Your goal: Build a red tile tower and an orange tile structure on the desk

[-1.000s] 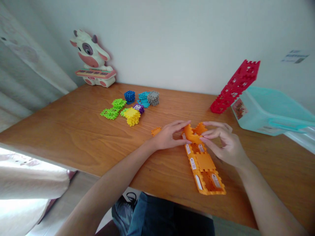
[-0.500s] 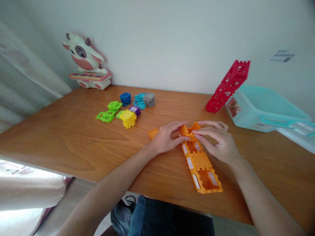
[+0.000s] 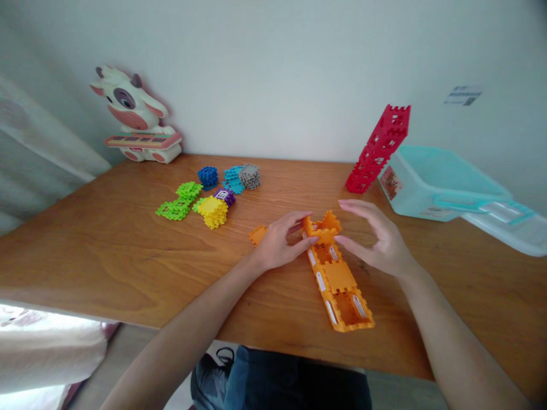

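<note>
A long orange structure of interlocking plastic tiles (image 3: 341, 277) lies on the wooden table, its near end toward me and white labels along its sides. At its far end some tiles stand up around an uncovered space. My left hand (image 3: 282, 242) grips the left side of that far end between thumb and fingers. To the right, my right hand (image 3: 380, 242) is open, thumb and fingers spread, the thumb tip close to the structure's right edge. A loose orange tile (image 3: 257, 234) lies flat behind my left hand, which partly hides it.
A tall red tile tower (image 3: 378, 149) stands at the back right, beside a turquoise bin (image 3: 444, 185). Stacks of yellow (image 3: 213, 212), green (image 3: 174, 209), blue (image 3: 208, 177) and grey tiles (image 3: 249, 176) lie left of centre. A cow toy keyboard (image 3: 143, 140) stands at the back left.
My right hand has let go of the structure's far end and opened, moving slightly away to the right. My left hand keeps its hold. The whole view has shifted a little.
</note>
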`<action>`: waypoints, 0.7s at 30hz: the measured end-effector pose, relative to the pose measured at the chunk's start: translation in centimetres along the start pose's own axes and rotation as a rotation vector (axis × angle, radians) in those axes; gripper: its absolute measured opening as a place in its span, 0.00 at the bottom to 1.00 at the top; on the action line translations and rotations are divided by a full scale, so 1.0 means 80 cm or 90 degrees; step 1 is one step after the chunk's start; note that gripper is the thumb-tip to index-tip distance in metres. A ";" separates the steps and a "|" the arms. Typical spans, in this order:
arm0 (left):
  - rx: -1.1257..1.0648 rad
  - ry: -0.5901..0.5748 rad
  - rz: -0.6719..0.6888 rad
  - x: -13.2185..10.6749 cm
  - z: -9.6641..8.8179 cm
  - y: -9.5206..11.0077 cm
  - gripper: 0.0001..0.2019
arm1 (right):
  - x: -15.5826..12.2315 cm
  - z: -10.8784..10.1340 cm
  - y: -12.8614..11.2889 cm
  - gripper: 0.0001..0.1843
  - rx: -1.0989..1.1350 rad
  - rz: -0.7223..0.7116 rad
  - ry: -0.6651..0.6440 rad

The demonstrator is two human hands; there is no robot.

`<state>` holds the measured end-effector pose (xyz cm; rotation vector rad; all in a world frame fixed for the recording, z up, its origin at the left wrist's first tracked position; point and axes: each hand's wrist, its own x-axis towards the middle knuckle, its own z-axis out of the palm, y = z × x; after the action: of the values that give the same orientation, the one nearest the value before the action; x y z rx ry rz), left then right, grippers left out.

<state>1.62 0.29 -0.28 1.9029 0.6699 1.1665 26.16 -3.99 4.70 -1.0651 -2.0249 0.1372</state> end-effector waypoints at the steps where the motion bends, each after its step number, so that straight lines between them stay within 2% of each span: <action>1: -0.005 -0.011 -0.004 0.000 -0.002 0.000 0.26 | -0.002 -0.002 0.004 0.36 0.007 0.013 -0.025; 5: 0.003 -0.051 0.017 0.002 -0.011 -0.003 0.28 | -0.009 -0.001 0.017 0.42 0.090 0.092 -0.140; 9: 0.096 -0.068 0.094 0.005 -0.017 -0.005 0.22 | -0.012 0.009 0.022 0.40 0.262 0.194 -0.211; 14: 0.093 -0.060 0.119 0.006 -0.014 -0.005 0.20 | -0.013 0.024 0.027 0.33 0.368 0.235 -0.161; 18: 0.098 -0.033 0.102 0.006 -0.009 -0.004 0.19 | -0.015 0.031 0.030 0.35 0.431 0.272 -0.152; 21: 0.142 -0.033 0.129 0.007 -0.010 -0.003 0.16 | -0.014 0.034 0.030 0.34 0.484 0.306 -0.141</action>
<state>1.16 1.15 0.01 2.2234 0.6100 1.2041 26.10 -2.59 1.20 -1.0213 -1.6154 1.2116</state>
